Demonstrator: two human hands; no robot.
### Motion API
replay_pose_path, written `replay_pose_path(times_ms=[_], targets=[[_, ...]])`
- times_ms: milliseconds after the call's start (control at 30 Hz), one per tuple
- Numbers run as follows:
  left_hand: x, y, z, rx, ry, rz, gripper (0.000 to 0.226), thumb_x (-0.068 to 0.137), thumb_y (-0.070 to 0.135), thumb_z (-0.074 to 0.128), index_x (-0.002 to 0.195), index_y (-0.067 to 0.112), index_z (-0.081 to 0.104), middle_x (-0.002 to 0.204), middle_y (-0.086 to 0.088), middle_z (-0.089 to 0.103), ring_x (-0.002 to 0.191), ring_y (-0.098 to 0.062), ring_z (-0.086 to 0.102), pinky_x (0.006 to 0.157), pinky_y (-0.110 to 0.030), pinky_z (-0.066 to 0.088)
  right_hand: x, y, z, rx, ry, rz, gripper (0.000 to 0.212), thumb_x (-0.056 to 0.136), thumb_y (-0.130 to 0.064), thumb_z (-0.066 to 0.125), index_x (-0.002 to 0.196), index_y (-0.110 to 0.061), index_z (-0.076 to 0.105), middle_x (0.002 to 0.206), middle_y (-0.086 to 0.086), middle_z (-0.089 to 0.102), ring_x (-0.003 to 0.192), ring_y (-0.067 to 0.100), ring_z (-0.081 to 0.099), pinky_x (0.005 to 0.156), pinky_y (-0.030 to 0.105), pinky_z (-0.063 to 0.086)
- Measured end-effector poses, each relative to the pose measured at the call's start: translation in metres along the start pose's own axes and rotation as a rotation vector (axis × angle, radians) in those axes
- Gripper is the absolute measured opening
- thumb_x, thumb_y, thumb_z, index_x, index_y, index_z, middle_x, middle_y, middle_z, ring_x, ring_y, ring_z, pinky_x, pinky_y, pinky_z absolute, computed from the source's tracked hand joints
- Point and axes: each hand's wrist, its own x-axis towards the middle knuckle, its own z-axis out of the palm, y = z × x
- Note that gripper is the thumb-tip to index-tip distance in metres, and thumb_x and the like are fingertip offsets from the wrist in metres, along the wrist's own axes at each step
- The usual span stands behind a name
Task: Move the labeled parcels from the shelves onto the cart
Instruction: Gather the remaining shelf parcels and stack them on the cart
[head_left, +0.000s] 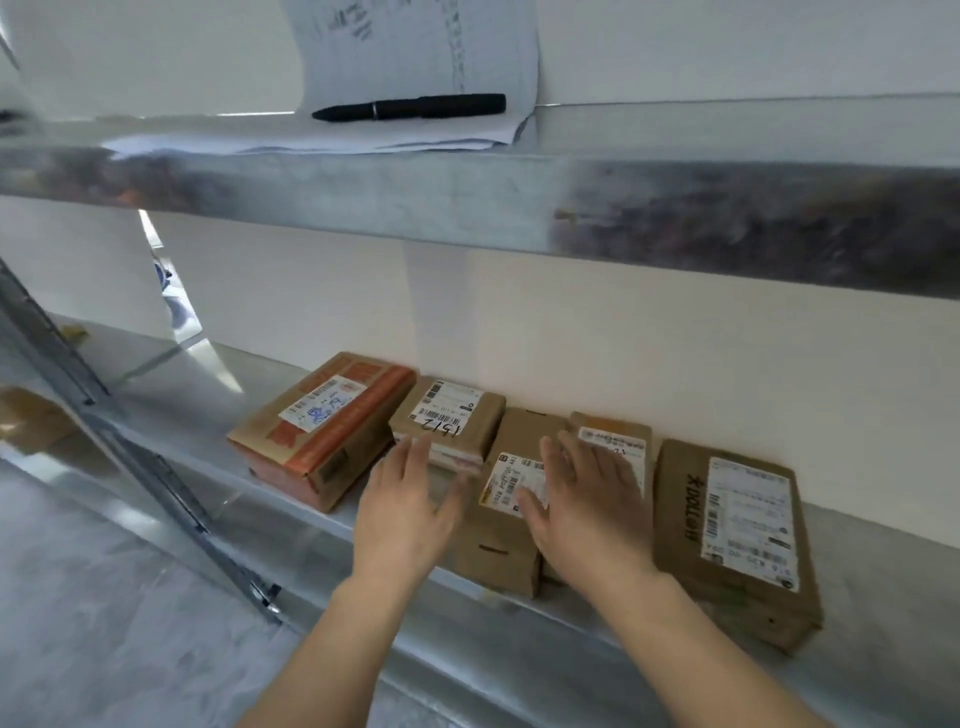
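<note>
A pale cream wall (623, 338) is seen behind a galvanised metal rack, with a grey mottled floor (78, 597) at lower left. The upper shelf (415, 197) is crossed left to right by a thick dull front lip; the lower shelf (208, 395) is bare towards its left end, past a slanted metal upright (130, 467). Five labelled brown parcels are lined up along the lower shelf's back edge, against the wall. The largest, the right-end box (737, 530), is laid flat and reaches the front edge. The orange-taped box (317, 431) is set at the row's left end, and the middle box (506, 525) is placed at the front edge. The parcel marked 1512 (449, 415) is just beside the orange-taped one. A fourth small parcel (623, 441) is partly hidden at the back. The left hand (405, 509) is held flat, fingers straight, at the 1512 parcel's front edge. The right hand (587, 504) is spread flat over the middle box and small parcel. Nothing is gripped; contact cannot be told through blur. Loose papers (415, 52) are leaned on the wall at the upper shelf's back, with a black pen (410, 106) laid across them.
</note>
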Motion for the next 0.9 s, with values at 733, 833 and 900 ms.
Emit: replay_pose_path(times_ms=[733, 833, 900], targets=[[0.130, -0.119, 0.003, -0.266, -0.503, 0.066, 0.032, 0.102, 0.035, 0.029, 0.119, 0.022, 0.052, 0.126, -0.005, 0.059, 0.115, -0.024, 0.055, 0.096, -0.031, 0.039, 0.096, -0.112, 0.053, -0.026, -0.176, 0.440, 0.052, 0.101, -0.041, 0.029, 0.139, -0.008, 0.042, 0.146, 0.010, 0.034, 0.134, 0.029, 0.030, 0.110, 0.040, 0.020], [0.125, -0.114, -0.004, -0.334, -0.467, 0.066, 0.031, 0.101, 0.033, 0.032, 0.119, 0.021, 0.055, 0.118, -0.004, 0.063, 0.109, -0.024, 0.057, 0.081, -0.023, 0.035, 0.096, -0.120, 0.050, 0.016, -0.191, 0.455, 0.047, 0.102, -0.038, 0.030, 0.134, -0.007, 0.046, 0.141, 0.011, 0.037, 0.129, 0.029, 0.033, 0.107, 0.037, 0.026], [0.120, -0.115, -0.009, -0.354, -0.421, 0.024, 0.032, 0.101, 0.034, 0.034, 0.117, 0.019, 0.058, 0.113, -0.003, 0.064, 0.103, -0.021, 0.058, 0.076, -0.022, 0.031, 0.095, -0.127, 0.051, 0.049, -0.212, 0.454, 0.041, 0.102, -0.033, 0.031, 0.130, -0.006, 0.046, 0.136, 0.013, 0.040, 0.124, 0.029, 0.037, 0.102, 0.035, 0.031]])
